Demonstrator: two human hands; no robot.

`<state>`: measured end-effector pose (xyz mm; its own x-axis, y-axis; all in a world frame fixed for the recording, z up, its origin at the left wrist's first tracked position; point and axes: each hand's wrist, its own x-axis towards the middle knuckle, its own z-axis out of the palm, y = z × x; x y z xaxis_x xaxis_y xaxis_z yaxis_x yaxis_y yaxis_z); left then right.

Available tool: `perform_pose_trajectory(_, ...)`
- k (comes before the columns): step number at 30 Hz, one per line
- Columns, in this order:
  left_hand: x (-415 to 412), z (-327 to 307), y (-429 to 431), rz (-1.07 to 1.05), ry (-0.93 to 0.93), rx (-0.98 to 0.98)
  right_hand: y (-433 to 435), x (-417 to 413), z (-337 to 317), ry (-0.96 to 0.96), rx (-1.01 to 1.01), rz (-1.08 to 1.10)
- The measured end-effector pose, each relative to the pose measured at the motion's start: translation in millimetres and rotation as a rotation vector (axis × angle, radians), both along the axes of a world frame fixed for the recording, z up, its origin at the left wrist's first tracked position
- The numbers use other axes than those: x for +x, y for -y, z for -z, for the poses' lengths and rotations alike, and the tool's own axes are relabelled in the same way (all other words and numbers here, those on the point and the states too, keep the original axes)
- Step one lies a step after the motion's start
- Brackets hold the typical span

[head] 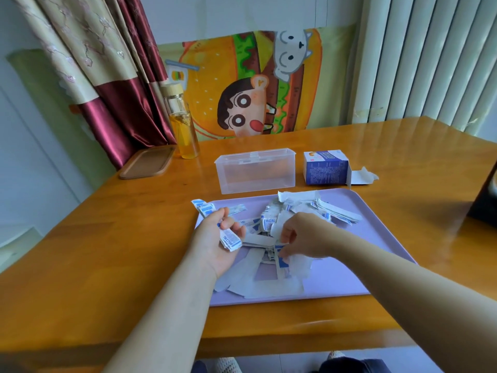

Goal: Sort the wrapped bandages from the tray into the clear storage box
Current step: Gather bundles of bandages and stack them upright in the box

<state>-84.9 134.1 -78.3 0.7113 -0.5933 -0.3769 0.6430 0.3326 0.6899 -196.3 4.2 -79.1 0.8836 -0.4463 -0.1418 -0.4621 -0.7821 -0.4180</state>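
Between the lilac tray (376, 238) and the clear storage box (255, 170) there is only a narrow strip of bare counter (121, 251), so the way from the tray to the box is short and free. The box stands with its lid closed. Just right of the box, the blue carton (326, 168) lies with its torn flap open and blocks this side. To the left of the box the counter is bare until the glass bottle (184, 125) and the wooden lid (148, 161) near the far left edge. The loose bandages (295, 208) cover the middle of the tray; its right and near parts are bare.
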Motion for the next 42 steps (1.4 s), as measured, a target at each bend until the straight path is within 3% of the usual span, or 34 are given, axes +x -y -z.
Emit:
perform_pose_trajectory(4, 3, 0, -1, 0.136, 0.050, 0.043, 10, -4, -18, 0.170, 0.079, 0.005)
perform_pose_trajectory(7, -3, -1, 1, 0.303, 0.224, 0.143, 11, -7, -40, 0.350, 0.192, -0.026)
perform_pose_trajectory(12, -27, -10, 2, 0.607, 0.497, 0.213, 5, -3, -48, 0.444, 0.359, -0.125)
perform_pose_trajectory(16, -29, -7, 4, 0.542, 0.452, 0.183, 5, 0, -43, 0.614, 0.200, -0.045)
perform_pose_trajectory(19, -28, -5, 5, 0.509, 0.324, 0.137, -2, -5, -42, 0.516, 0.181, -0.246)
perform_pose_trajectory(23, -35, -10, 7, 0.588, 0.220, 0.138, -19, -8, -30, 0.278, -0.060, -0.418)
perform_pose_trajectory(35, -38, -10, 4, 0.619, 0.336, 0.160, -14, -14, -19, 0.394, -0.180, -0.410)
perform_pose_trajectory(39, -35, -10, 4, 0.445, 0.269, 0.157, 0, -19, -35, 0.484, -0.031, -0.378)
perform_pose_trajectory(42, -24, -10, 3, 0.300, 0.172, 0.104, 17, -29, -44, 0.250, -0.180, -0.304)
